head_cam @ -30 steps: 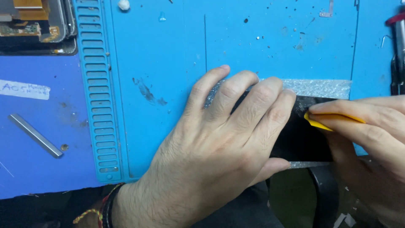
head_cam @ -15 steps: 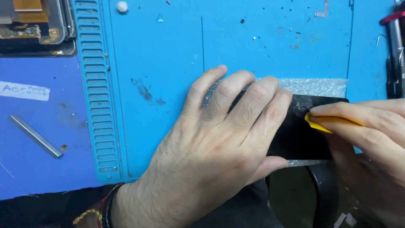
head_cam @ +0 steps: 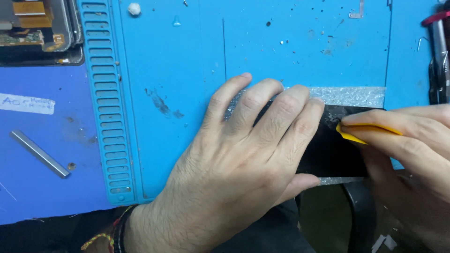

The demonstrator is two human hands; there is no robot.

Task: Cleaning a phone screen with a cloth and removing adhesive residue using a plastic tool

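My left hand [head_cam: 239,164] lies flat with fingers spread over a black flat screen panel [head_cam: 335,154], pressing it down on a strip of bubble wrap [head_cam: 356,96] on the blue work mat [head_cam: 187,70]. My right hand [head_cam: 412,145] comes in from the right and pinches a thin yellow plastic scraper [head_cam: 356,133], whose tip rests on the black panel near its upper edge. Most of the panel is hidden under my left hand.
An opened phone body with gold flex parts [head_cam: 35,28] sits at the top left. A small metal bar [head_cam: 40,153] lies on the darker blue mat at left. Tools with a red collar [head_cam: 438,51] stand at the right edge. A black round object [head_cam: 356,215] sits below the panel.
The yellow scraper's tip has slid slightly left across the black panel. My left hand has stayed pressed in place.
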